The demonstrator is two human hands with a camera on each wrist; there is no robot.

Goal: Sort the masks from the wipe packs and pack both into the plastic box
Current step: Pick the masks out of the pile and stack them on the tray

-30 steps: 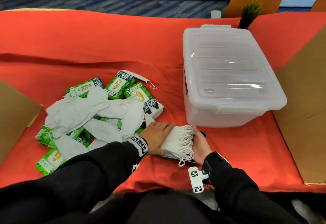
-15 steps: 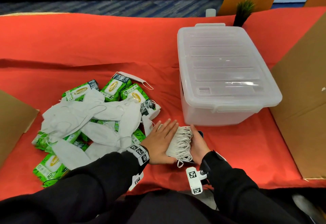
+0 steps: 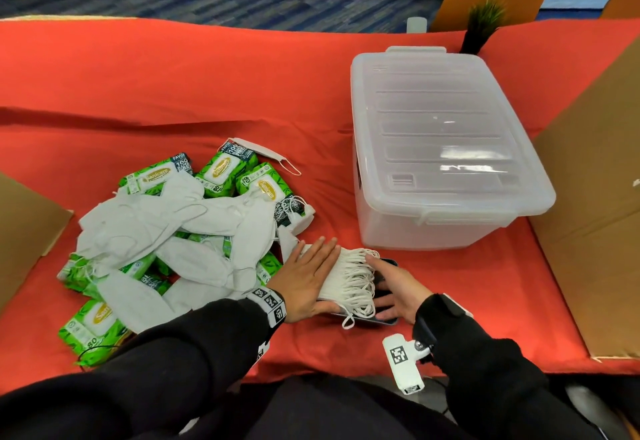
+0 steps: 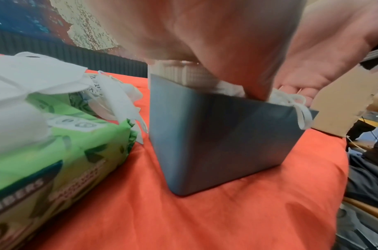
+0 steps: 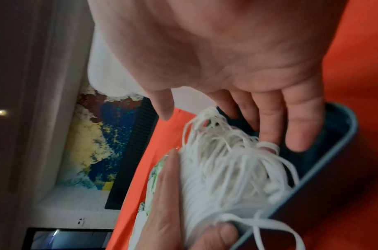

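Low in the centre of the head view, the left hand lies flat, fingers straight, on a stack of white masks in a dark blue tray. The right hand holds the tray's right edge, its grip loosely open, fingers inside. Loose masks and green wipe packs are heaped at left; the lidded plastic box sits upper right on the red tabletop.

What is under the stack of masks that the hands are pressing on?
A dark blue container holds the mask stack; the left hand covers the stack's top, so the container's floor is hidden.
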